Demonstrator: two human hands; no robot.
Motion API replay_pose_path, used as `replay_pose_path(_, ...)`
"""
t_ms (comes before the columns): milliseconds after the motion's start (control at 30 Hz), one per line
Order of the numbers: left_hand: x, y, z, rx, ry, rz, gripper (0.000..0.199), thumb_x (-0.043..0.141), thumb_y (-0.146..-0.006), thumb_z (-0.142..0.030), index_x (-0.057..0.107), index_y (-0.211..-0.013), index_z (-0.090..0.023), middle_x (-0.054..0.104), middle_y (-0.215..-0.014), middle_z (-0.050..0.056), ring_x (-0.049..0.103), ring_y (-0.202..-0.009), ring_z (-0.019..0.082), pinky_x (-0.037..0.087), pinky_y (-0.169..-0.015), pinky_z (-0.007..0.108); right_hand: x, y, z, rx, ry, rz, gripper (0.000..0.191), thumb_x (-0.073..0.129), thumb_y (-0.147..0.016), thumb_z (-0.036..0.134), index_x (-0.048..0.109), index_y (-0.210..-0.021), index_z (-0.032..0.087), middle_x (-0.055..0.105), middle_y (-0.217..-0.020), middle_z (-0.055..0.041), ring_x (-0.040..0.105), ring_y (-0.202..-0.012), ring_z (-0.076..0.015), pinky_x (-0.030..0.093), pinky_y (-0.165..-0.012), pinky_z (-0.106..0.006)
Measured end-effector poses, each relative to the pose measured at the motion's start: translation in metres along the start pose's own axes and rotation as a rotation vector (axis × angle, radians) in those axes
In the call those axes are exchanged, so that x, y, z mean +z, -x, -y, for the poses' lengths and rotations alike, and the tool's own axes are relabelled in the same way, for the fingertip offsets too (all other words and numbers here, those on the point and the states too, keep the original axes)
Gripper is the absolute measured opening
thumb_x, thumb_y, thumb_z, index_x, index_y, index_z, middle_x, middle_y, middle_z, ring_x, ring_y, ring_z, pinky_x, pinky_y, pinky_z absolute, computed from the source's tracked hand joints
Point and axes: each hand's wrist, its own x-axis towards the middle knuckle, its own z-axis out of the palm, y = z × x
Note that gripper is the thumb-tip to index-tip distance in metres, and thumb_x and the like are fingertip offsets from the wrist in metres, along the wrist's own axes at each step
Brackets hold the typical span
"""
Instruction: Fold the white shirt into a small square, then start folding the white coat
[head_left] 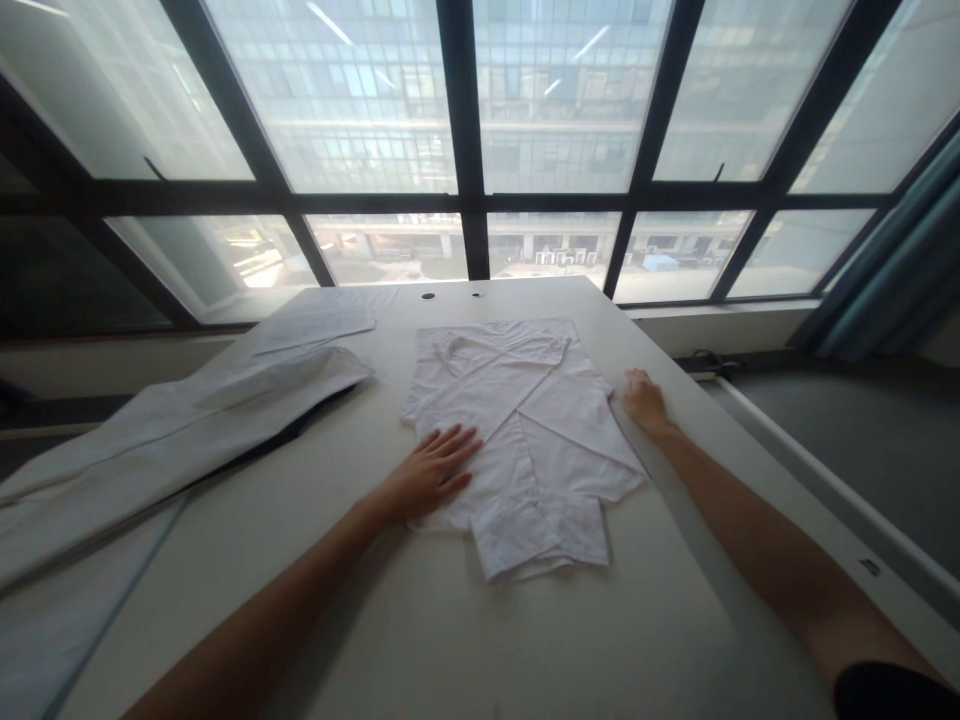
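The left hand point(431, 470) lies flat on creased white cloth point(536, 430); the right hand point(645, 402) sits curled beside it, grip unclear.

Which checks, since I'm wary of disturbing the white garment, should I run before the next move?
1. Left hand on the white garment: ok, palm down.
2. Right hand on the garment: not ok, beside its right edge.
3. Right hand free of anything held: cannot tell, fingers curled.
4. Garment wholly on the table: ok.
5. Garment free of creases: not ok, wrinkled.
6. Pale fabric at left apart from the garment: ok.
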Motion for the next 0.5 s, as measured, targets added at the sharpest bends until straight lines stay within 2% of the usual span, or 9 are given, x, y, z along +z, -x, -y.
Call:
replay_pose_path(67,-0.001,-0.001,-0.001,-0.001,0.041,-0.018,0.055,0.041,-0.102,-0.053,0.043,-0.153,-0.032,0.035,-0.162,0.002,0.027,-0.151,0.027,0.019,-0.124,0.049,-0.002,-0.005,-0.011,0.060,-0.032,-0.041,0.051,0.034,-0.091,0.014,0.059,-0.134,0.002,0.061,-0.136,-0.0242,0.056,-0.129,-0.0279,0.042,-0.108,-0.043)
replay_pose_path(133,-0.002,-0.003,0.002,-0.051,0.102,-0.096,0.050,0.040,-0.103,-0.049,0.053,-0.147,-0.029,0.048,-0.154,0.003,0.039,-0.146,0.025,0.028,-0.123,0.044,-0.002,-0.007,-0.013,0.073,-0.055,-0.048,0.052,0.033,-0.090,0.014,0.061,-0.132,0.002,0.065,-0.131,-0.0231,0.061,-0.122,-0.0264,0.046,-0.105,-0.040)
replay_pose_path(233,-0.005,-0.003,0.023,-0.243,0.129,-0.373,0.045,0.039,-0.102,-0.037,0.061,-0.137,-0.023,0.063,-0.139,0.006,0.056,-0.130,0.023,0.042,-0.114,0.039,0.001,-0.007,-0.005,0.035,-0.126,-0.060,0.051,0.034,-0.089,0.016,0.065,-0.128,0.004,0.066,-0.131,-0.0197,0.062,-0.121,-0.0255,0.046,-0.105,-0.038)
replay_pose_path(300,-0.009,0.000,0.045,-0.401,0.094,-0.562,0.044,0.040,-0.097,-0.028,0.064,-0.133,-0.019,0.067,-0.132,0.008,0.061,-0.121,0.024,0.045,-0.111,0.041,0.005,-0.007,0.001,-0.016,-0.206,-0.087,0.048,0.037,-0.088,0.019,0.069,-0.122,0.008,0.069,-0.127,-0.0166,0.062,-0.121,-0.0254,0.046,-0.106,-0.038)
replay_pose_path(333,-0.010,0.003,0.057,-0.472,0.088,-0.618,0.044,0.041,-0.095,-0.024,0.065,-0.131,-0.017,0.069,-0.129,0.009,0.063,-0.116,0.025,0.046,-0.109,0.042,0.007,-0.007,0.003,-0.033,-0.245,-0.102,0.046,0.039,-0.087,0.020,0.071,-0.119,0.010,0.071,-0.124,-0.0157,0.063,-0.119,-0.0260,0.046,-0.106,-0.039)
replay_pose_path(400,-0.014,0.009,0.078,-0.581,0.131,-0.648,0.044,0.045,-0.090,-0.022,0.065,-0.129,-0.016,0.071,-0.123,0.009,0.067,-0.101,0.024,0.050,-0.102,0.041,0.011,-0.007,0.004,-0.045,-0.300,-0.125,0.043,0.043,-0.085,0.023,0.074,-0.113,0.012,0.073,-0.117,-0.0156,0.065,-0.113,-0.0276,0.048,-0.103,-0.041)
replay_pose_path(500,-0.016,0.016,0.094,-0.614,0.267,-0.587,0.048,0.054,-0.084,-0.025,0.063,-0.131,-0.016,0.074,-0.116,0.008,0.067,-0.082,0.020,0.056,-0.087,0.035,0.012,-0.006,0.005,-0.034,-0.318,-0.127,0.041,0.045,-0.084,0.025,0.076,-0.107,0.011,0.075,-0.110,-0.0168,0.069,-0.101,-0.0281,0.052,-0.095,-0.040)
